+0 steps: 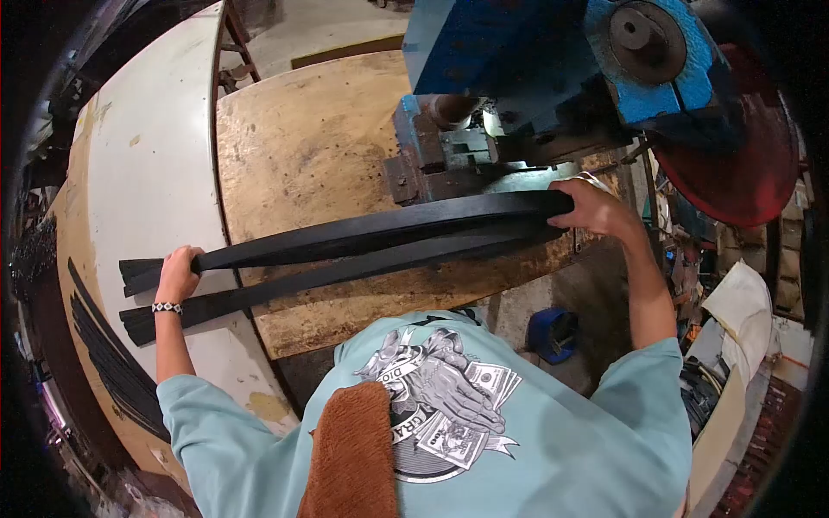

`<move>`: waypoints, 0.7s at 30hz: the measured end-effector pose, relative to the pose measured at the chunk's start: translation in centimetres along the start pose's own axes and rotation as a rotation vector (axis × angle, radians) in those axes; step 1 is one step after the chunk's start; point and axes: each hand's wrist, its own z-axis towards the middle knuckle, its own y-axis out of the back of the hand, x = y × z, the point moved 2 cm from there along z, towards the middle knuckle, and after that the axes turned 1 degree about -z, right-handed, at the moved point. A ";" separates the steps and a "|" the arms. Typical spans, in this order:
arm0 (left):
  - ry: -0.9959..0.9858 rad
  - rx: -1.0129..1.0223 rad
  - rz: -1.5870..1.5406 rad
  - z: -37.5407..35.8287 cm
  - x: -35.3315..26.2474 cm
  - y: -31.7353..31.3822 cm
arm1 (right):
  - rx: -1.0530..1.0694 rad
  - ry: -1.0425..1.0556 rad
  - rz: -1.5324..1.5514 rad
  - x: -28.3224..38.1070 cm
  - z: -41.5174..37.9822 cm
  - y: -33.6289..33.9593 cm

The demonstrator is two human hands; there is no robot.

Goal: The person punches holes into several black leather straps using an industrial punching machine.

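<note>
Long black strips (371,229) lie in two bundles across the wooden table and the white board, their split ends at the left. My left hand (179,274), with a patterned bracelet at the wrist, is closed around the upper bundle near its left end. At the right end, my right hand (587,207) grips the strips between thumb and fingers, just in front of the blue machine (509,52). The upper bundle bows slightly between my hands, and the lower one runs beside it, nearer my body.
The wooden table (302,155) adjoins a white board (155,129). More dark strips (108,354) lie at the lower left. A red wheel (734,164) is at the machine's right. A blue bucket (553,335) stands below the table, and a white sheet (741,315) hangs at the right.
</note>
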 end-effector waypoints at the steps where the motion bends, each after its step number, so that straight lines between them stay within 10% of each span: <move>1: -0.010 -0.029 -0.005 -0.1 -0.1 0.0 | -0.048 0.083 -0.031 0.2 -0.2 0.5; 21: 0.086 0.189 0.167 -3.8 4.1 -2.2 | -0.228 0.287 -0.048 4.1 0.0 -4.0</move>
